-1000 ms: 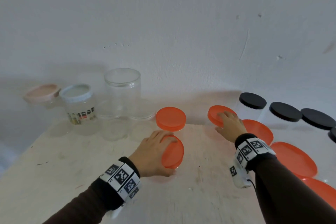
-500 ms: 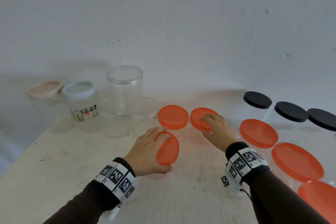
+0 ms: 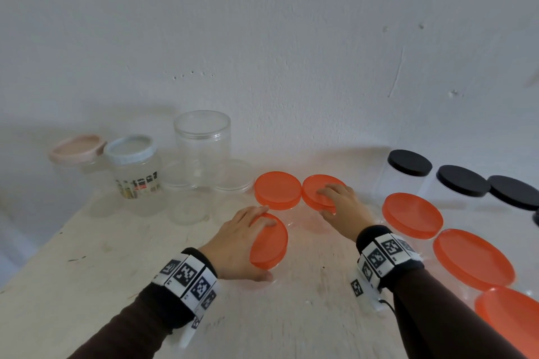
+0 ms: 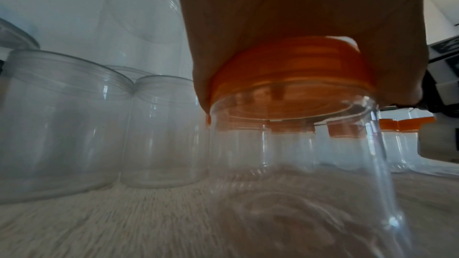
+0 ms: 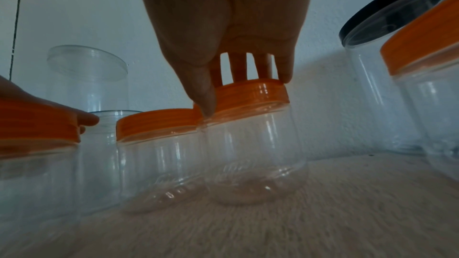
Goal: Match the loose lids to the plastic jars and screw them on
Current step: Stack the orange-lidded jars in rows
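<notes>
**Right-hand jar slid in beside the back orange jar; both hands on lidded jars**

Since a second ago the right hand [image 3: 341, 207] has brought its orange-lidded jar [image 5: 250, 138] leftward across the counter [image 3: 102, 265]; it now stands just beside, seemingly touching, the orange-lidded jar at the back [image 3: 277, 190]. Left hand [image 3: 237, 245] has stayed on the nearest jar [image 4: 298, 154], near the counter's middle.

Grip: left hand cups the orange lid [image 3: 269, 242], fingers curled over its rim. Right hand has fingertips and thumb around the rim of its lid [image 3: 316, 191]. That jar tilts slightly in the wrist view.

Doing the step well (judgement): set the tilted jar flat before letting go, or it may knock its neighbour. For the left jar, keep the lid level and turn until it stops; thin clear walls probably flex, so hold by the lid, not squeeze the body. Whether either lid is fully tight I cannot tell.

Containers: every clear jar appears empty. Lidless clear jars [image 3: 201, 148] cluster at back left, one tall, lower ones around it. Beside them, a labelled jar with a pale blue lid [image 3: 132, 172] and a pink-lidded one [image 3: 77, 148]. At right, larger orange-lidded jars [image 3: 412, 214] in a row, black-lidded jars [image 3: 408, 163] behind.
</notes>
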